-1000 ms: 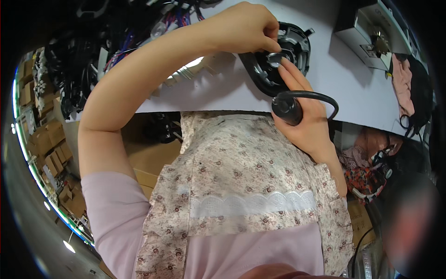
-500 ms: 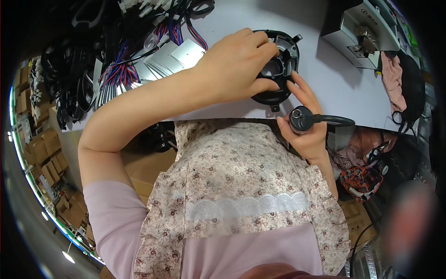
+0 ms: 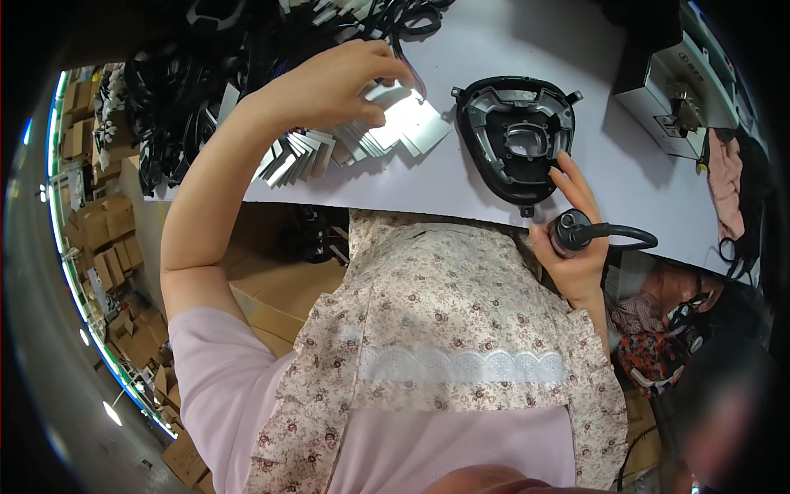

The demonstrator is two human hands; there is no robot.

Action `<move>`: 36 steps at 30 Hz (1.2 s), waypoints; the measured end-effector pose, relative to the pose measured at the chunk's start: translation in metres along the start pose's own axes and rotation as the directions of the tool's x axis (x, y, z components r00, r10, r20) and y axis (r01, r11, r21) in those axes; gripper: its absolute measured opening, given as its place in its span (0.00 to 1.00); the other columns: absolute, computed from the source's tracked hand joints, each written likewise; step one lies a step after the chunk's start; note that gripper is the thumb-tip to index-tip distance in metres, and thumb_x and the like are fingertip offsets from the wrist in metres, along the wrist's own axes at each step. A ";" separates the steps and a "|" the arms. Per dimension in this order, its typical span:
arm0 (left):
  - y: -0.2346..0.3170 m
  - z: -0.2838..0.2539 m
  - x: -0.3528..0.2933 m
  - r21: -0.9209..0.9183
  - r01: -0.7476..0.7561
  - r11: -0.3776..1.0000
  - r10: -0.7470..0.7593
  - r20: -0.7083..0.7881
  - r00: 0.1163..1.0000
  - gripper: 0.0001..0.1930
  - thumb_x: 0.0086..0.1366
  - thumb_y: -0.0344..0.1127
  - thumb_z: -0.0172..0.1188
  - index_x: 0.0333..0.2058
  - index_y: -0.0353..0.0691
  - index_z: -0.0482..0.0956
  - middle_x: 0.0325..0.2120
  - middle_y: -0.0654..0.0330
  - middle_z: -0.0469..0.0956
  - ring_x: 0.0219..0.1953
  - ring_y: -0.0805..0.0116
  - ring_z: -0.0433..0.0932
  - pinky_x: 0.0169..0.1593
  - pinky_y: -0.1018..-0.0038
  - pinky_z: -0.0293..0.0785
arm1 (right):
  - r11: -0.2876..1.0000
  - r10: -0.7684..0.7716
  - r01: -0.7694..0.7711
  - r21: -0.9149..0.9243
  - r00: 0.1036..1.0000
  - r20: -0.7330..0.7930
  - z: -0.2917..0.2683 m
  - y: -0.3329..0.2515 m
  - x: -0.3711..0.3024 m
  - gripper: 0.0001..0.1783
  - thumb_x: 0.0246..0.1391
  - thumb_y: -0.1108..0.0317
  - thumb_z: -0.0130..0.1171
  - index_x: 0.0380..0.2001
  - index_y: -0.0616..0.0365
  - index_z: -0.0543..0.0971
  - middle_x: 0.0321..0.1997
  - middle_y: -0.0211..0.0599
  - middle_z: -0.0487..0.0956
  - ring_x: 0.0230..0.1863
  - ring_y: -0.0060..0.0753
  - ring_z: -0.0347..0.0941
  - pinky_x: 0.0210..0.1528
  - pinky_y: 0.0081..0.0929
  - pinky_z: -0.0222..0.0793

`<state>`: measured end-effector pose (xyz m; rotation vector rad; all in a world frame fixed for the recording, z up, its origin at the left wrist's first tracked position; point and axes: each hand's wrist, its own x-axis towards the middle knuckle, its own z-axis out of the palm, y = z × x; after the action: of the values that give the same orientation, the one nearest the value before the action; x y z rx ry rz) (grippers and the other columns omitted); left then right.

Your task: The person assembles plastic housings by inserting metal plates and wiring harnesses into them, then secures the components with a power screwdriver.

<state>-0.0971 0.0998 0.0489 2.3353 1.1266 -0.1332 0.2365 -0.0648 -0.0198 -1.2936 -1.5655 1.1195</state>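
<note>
My left hand (image 3: 354,82) reaches over the stacked flat silver plates (image 3: 415,123), thumb and fingers curved apart. Its fingertips are beside the plates and the thin coloured wires (image 3: 409,72), and nothing is visibly gripped. My right hand (image 3: 580,255) is wrapped round a dark cylindrical corded tool (image 3: 569,230), seen end-on, with a black cable looping to the right. Its outstretched fingers touch the lower right rim of a black rounded-triangular housing (image 3: 494,169). That housing lies on the white table with grey inner parts, an oval opening in the middle and small tabs at its edge.
A heap of black parts and cables (image 3: 169,107) covers the table's left side. White connectors (image 3: 350,12) lie at the back. A white metal box (image 3: 658,103) stands at the right, with pink cloth (image 3: 724,181) beside it. Cardboard boxes (image 3: 107,222) are at far left.
My left hand has left the black housing and moved left to the silver plates. The housing now shows whole. My right hand still holds the corded tool beside it. The whole view has shifted.
</note>
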 end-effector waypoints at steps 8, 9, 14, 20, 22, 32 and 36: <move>-0.016 0.005 0.005 -0.099 -0.024 0.995 0.034 0.102 0.994 0.31 0.46 0.31 0.77 0.52 0.42 0.81 0.50 0.59 0.75 0.57 0.57 0.73 0.62 0.64 0.71 | 0.999 -0.033 0.033 -0.027 0.999 -0.006 0.003 0.002 -0.001 0.37 0.45 0.80 0.68 0.62 0.62 0.75 0.72 0.52 0.69 0.74 0.51 0.65 0.74 0.43 0.60; -0.015 0.005 0.006 -0.099 -0.026 0.995 0.036 0.102 0.994 0.31 0.46 0.31 0.77 0.52 0.42 0.81 0.50 0.59 0.75 0.57 0.57 0.73 0.62 0.64 0.71 | 0.999 -0.024 0.023 -0.028 1.000 -0.008 0.003 0.002 -0.002 0.37 0.45 0.80 0.68 0.62 0.62 0.75 0.72 0.52 0.69 0.74 0.51 0.65 0.74 0.43 0.60; -0.012 0.002 0.009 -0.041 -0.044 0.998 0.049 0.125 0.991 0.33 0.42 0.34 0.78 0.52 0.39 0.80 0.49 0.59 0.75 0.56 0.58 0.73 0.61 0.65 0.70 | 0.999 -0.046 0.046 -0.008 0.999 -0.010 0.002 0.002 -0.002 0.37 0.45 0.80 0.69 0.63 0.61 0.75 0.72 0.53 0.69 0.73 0.52 0.65 0.74 0.42 0.61; -0.018 -0.026 -0.001 -0.295 0.003 0.956 0.017 0.064 0.998 0.34 0.46 0.40 0.80 0.52 0.39 0.78 0.47 0.62 0.76 0.52 0.66 0.74 0.60 0.68 0.69 | 0.996 -0.083 0.083 0.029 0.997 -0.008 0.002 0.004 0.000 0.37 0.44 0.80 0.70 0.62 0.61 0.75 0.72 0.52 0.69 0.72 0.51 0.67 0.72 0.39 0.63; -0.024 -0.019 0.001 -0.447 -0.087 0.890 0.034 -0.125 0.992 0.33 0.51 0.40 0.79 0.56 0.40 0.77 0.47 0.62 0.78 0.49 0.71 0.75 0.59 0.70 0.70 | 0.997 -0.072 0.072 0.040 0.997 -0.007 0.001 0.003 0.000 0.37 0.44 0.80 0.70 0.62 0.61 0.76 0.72 0.52 0.69 0.72 0.50 0.67 0.71 0.39 0.64; 0.065 0.035 0.042 -0.021 -0.193 0.981 0.172 -0.376 0.911 0.29 0.56 0.45 0.77 0.56 0.47 0.81 0.49 0.56 0.78 0.47 0.56 0.79 0.49 0.67 0.76 | 0.991 0.040 -0.041 0.130 0.999 0.008 0.000 -0.003 0.001 0.36 0.46 0.79 0.71 0.62 0.59 0.76 0.72 0.49 0.69 0.71 0.47 0.69 0.62 0.32 0.73; 0.067 0.042 0.044 -0.049 -0.202 0.978 0.172 -0.353 0.920 0.27 0.58 0.43 0.76 0.55 0.46 0.82 0.49 0.57 0.78 0.46 0.57 0.79 0.50 0.66 0.76 | 0.999 0.010 -0.011 0.047 1.000 0.015 -0.001 0.003 -0.001 0.39 0.44 0.80 0.68 0.64 0.59 0.75 0.75 0.47 0.66 0.43 0.18 0.80 0.40 0.15 0.76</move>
<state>-0.0130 0.0750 0.0282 2.4336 1.0333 0.4054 0.2383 -0.0657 -0.0222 -1.2668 -1.5361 1.1684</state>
